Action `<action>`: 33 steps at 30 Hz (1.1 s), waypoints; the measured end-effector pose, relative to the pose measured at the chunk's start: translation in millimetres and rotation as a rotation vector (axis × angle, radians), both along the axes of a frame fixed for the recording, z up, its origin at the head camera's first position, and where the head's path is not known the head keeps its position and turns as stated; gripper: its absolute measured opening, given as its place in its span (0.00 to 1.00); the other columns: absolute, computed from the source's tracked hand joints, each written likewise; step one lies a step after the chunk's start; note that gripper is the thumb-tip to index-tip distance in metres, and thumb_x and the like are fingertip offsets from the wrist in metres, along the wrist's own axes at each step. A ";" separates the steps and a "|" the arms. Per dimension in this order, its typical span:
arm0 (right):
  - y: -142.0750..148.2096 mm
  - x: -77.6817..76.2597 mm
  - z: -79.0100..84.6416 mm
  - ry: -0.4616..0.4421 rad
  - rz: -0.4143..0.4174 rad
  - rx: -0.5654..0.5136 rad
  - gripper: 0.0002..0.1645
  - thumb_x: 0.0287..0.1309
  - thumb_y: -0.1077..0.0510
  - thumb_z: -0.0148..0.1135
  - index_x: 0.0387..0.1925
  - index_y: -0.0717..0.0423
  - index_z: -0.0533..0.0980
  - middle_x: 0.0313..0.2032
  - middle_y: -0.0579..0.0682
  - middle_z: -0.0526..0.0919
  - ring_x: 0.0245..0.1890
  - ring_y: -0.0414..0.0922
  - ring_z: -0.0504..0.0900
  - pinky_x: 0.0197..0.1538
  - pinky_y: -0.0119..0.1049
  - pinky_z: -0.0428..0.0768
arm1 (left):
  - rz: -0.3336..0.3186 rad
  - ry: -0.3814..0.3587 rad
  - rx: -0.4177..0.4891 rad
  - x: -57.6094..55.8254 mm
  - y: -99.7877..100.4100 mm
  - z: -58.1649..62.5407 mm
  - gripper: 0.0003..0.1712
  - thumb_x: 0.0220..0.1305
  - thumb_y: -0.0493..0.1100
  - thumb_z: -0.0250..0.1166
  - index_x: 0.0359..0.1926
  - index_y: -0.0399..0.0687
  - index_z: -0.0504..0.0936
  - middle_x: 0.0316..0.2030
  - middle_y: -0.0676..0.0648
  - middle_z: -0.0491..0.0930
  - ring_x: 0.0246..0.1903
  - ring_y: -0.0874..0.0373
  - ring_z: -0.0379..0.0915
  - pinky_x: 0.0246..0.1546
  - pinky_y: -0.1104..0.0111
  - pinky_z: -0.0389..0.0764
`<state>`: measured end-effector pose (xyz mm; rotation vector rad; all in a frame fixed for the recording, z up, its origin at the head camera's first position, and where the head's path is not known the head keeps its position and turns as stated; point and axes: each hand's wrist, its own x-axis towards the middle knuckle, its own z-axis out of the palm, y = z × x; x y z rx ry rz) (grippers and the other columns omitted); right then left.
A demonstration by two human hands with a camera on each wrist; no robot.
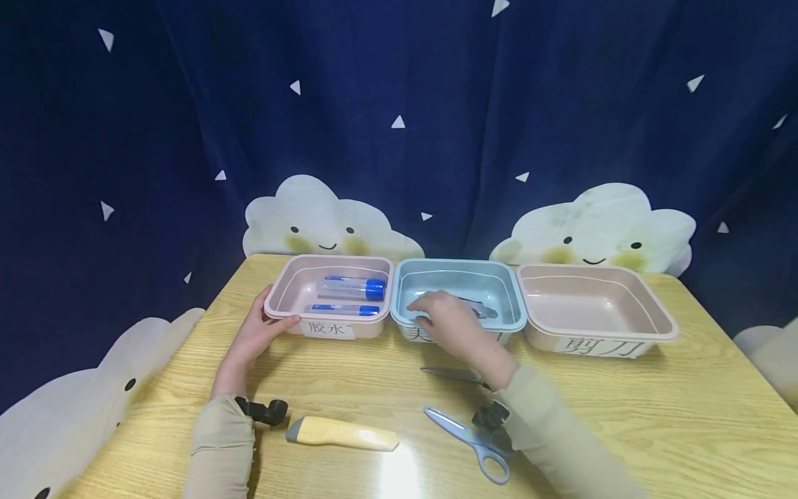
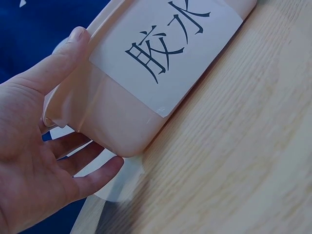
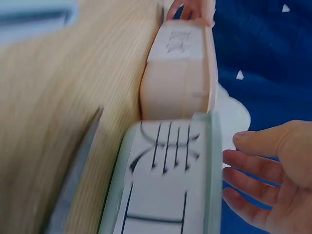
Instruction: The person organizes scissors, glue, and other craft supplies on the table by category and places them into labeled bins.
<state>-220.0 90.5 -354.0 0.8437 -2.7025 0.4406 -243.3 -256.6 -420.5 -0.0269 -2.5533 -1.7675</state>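
At the left pink bin [image 1: 380, 329], my left hand [image 1: 252, 334] holds the near left corner, thumb along the front and fingers at the side. The left wrist view shows this hand [image 2: 44, 131] against the bin's rim. Inside lie two glue tubes with blue caps, a larger tube [image 1: 349, 287] and a slimmer one [image 1: 339, 310]. My right hand [image 1: 450, 322] is over the blue bin [image 1: 458, 266]; in the right wrist view its fingers [image 3: 253, 168] are loosely extended, gripping nothing. A greyish object [image 1: 483, 309] lies in the blue bin, partly hidden by that hand; its kind is unclear.
The right pink bin [image 1: 598, 333] stands beside the blue one. On the wooden table [image 1: 337, 367] lie a yellow utility knife [image 1: 343, 434], blue-handled scissors [image 1: 467, 438] and a dark pointed blade [image 1: 451, 374], partly under the right forearm. Behind hangs a dark blue curtain [image 1: 374, 62].
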 end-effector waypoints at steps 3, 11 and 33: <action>-6.3 8.7 0.8 -0.001 0.034 -0.015 0.11 0.50 0.63 0.63 0.39 0.53 0.82 0.36 0.48 0.84 0.40 0.45 0.81 0.46 0.37 0.77 | -0.002 -0.006 0.001 0.8 0.4 2.2 0.55 0.53 0.46 0.68 0.71 0.53 0.38 0.68 0.40 0.47 0.65 0.42 0.47 0.63 0.47 0.48; -22.4 39.6 2.7 -0.160 0.104 -0.041 0.14 0.53 0.58 0.62 0.43 0.54 0.79 0.38 0.48 0.83 0.40 0.43 0.80 0.45 0.38 0.77 | -0.011 -0.017 0.042 8.4 6.9 15.1 0.54 0.53 0.41 0.67 0.71 0.47 0.39 0.68 0.37 0.46 0.65 0.39 0.46 0.63 0.46 0.48; -59.9 87.9 -30.8 -0.389 0.369 0.159 0.37 0.36 0.48 0.72 0.54 0.45 0.73 0.36 0.39 0.76 0.32 0.30 0.70 0.37 0.23 0.71 | -0.002 -0.001 -0.004 1.4 0.6 2.2 0.55 0.53 0.46 0.67 0.71 0.52 0.38 0.69 0.39 0.47 0.65 0.42 0.46 0.64 0.48 0.48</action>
